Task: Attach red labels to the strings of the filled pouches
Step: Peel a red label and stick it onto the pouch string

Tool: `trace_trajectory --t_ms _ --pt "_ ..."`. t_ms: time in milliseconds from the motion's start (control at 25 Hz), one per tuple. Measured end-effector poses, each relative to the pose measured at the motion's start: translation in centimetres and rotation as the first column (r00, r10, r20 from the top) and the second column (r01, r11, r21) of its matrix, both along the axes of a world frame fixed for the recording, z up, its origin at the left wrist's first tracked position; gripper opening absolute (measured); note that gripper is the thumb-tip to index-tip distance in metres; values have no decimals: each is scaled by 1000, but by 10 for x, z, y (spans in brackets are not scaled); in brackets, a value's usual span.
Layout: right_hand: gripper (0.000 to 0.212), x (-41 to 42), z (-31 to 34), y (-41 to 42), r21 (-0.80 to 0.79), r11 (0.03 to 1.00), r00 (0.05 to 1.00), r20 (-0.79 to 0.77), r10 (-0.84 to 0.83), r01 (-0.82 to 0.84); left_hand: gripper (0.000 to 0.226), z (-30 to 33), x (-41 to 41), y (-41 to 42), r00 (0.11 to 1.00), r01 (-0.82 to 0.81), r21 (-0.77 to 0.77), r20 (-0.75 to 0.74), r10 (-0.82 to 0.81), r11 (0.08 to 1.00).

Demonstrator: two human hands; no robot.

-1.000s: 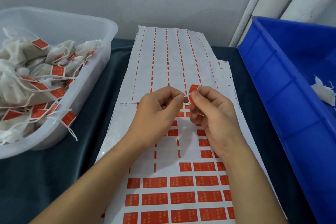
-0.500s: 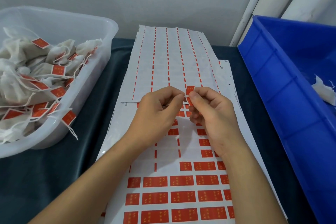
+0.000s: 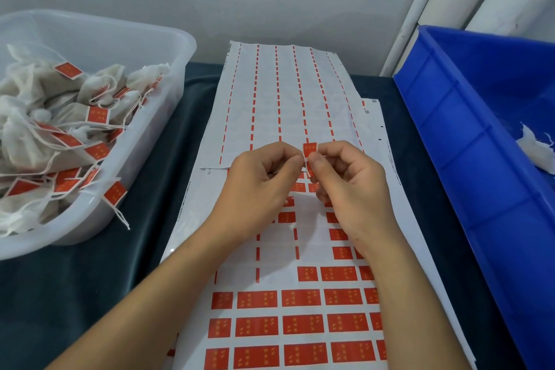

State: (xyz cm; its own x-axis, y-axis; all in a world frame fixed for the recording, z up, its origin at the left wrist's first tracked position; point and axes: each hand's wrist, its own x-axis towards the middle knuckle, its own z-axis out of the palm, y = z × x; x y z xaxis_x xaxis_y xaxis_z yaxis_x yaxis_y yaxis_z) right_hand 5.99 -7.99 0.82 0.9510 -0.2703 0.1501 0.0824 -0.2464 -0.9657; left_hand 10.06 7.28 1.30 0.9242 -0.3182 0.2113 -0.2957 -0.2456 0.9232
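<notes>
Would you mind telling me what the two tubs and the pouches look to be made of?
Left tub: translucent plastic, probably, since the pouches show dimly through its smooth wall. Blue tub: opaque moulded plastic, with ribs and a slight sheen. Pouches: thin white fabric or gauze, apparently, being crumpled, matte and fuzzy-edged.

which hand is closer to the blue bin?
Right. The right hand is mid-table over the label sheet, on the blue bin side; the left hand sits just beyond it, nearer the clear tub.
</notes>
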Motion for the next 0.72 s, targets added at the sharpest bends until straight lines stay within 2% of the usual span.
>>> trace_trajectory --t_ms 240,480,720 --pt "10 0 0 1 -96 995 998 63 11 -5 19 3 -1 -1 1000 -24 -28 -8 24 999" --pt "25 1 0 -2 -40 994 995 12 -100 101 24 0 2 0 997 -63 -53 -36 61 997" --pt "27 0 1 0 1 996 996 -40 84 -84 26 3 2 2 992 -40 -118 -123 26 992"
